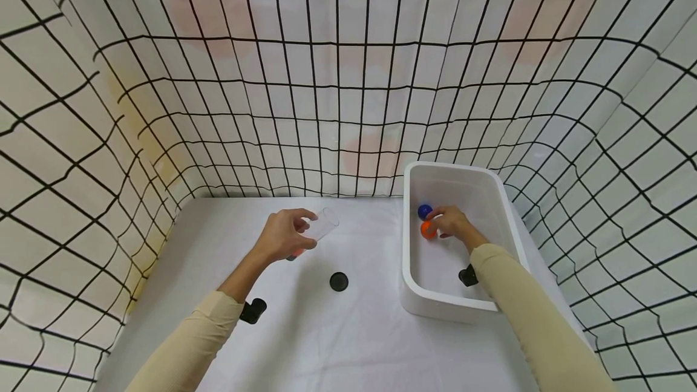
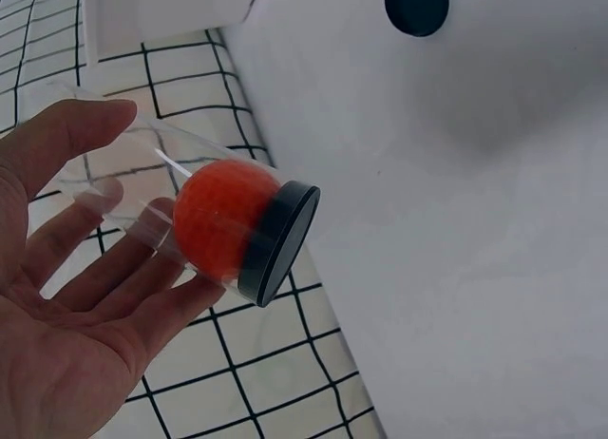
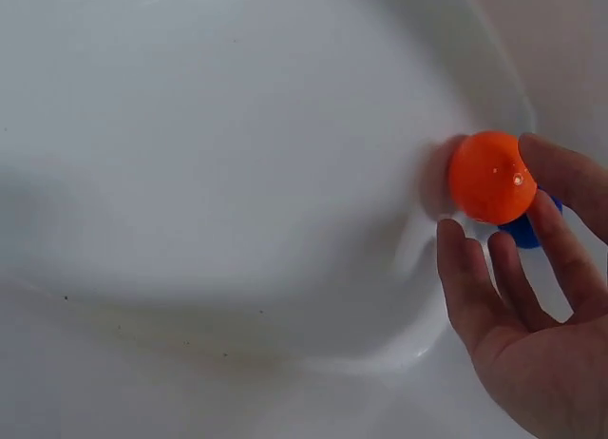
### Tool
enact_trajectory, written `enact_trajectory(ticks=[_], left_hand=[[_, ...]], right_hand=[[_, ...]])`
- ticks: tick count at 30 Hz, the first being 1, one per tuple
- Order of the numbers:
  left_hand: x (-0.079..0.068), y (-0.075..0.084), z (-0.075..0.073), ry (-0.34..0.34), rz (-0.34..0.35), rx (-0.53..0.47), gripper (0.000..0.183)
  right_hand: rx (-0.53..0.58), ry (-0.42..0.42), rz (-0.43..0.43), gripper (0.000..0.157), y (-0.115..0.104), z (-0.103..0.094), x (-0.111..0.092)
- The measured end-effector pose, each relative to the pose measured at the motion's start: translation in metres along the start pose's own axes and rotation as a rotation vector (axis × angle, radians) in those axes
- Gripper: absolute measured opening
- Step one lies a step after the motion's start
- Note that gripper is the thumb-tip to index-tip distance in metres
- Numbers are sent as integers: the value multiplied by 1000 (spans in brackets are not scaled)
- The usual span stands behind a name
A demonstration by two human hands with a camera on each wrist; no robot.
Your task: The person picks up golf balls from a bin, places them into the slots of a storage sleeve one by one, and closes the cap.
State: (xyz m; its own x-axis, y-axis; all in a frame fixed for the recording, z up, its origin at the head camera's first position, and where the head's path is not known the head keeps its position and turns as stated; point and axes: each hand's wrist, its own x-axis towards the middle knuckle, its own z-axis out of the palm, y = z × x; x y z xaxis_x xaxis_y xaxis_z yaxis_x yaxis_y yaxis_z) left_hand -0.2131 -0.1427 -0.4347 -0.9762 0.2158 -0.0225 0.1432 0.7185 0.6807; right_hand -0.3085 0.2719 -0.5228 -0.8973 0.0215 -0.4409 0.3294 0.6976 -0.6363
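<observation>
Clear plastic cylinder [image 1: 328,222] held in a person's left hand [image 1: 285,235], above the table to the left of a white tub [image 1: 443,304]. The thumb and fingers curl round its side; it tilts, with the end nearer the tub raised. A red-orange ball [image 2: 214,216] sits inside at the lower end, against a black cap [image 2: 280,241] that closes that end.

Inside the tub, near its left wall, the right hand [image 1: 452,222] pinches a bright orange ball [image 3: 489,178] between thumb and forefinger, the other fingers loosely bent. Whether this ball touches the tub's floor cannot be told. A dark blue ball [image 1: 425,212] lies just beside it, toward the tub's far wall and partly hidden by the hand.

To the left of the tub, a round black disc [image 1: 339,282] lies flat on the white tabletop [image 1: 359,349]. Both forearms wear cream sleeves [image 1: 533,313], with a small black device [image 1: 253,311] at each wrist. Behind the tub and to both sides of it rises a black wire grid [image 1: 337,86].
</observation>
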Motion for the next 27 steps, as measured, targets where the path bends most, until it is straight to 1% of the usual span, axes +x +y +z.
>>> enact_trajectory(ticks=[4,9,15,17,23,27], left_hand=[[0,-1,0,0,-2,2,43],[-1,-2,-1,2,-3,5,44],[-2,-4,-2,3,-20,4,44],[-2,-5,-3,5,-14,7,44],[-3,-6,-3,11,-6,-1,43],[-4,-5,-3,8,-3,-16,43]], right_hand=[[38,-36,26,49,1,3,0],[49,-43,39,50,3,6,3],[10,-59,39,51,3,10,5],[-18,-61,32,52,2,10,5],[-92,-19,8,52,-1,12,3],[-81,-13,10,51,-2,10,3]])
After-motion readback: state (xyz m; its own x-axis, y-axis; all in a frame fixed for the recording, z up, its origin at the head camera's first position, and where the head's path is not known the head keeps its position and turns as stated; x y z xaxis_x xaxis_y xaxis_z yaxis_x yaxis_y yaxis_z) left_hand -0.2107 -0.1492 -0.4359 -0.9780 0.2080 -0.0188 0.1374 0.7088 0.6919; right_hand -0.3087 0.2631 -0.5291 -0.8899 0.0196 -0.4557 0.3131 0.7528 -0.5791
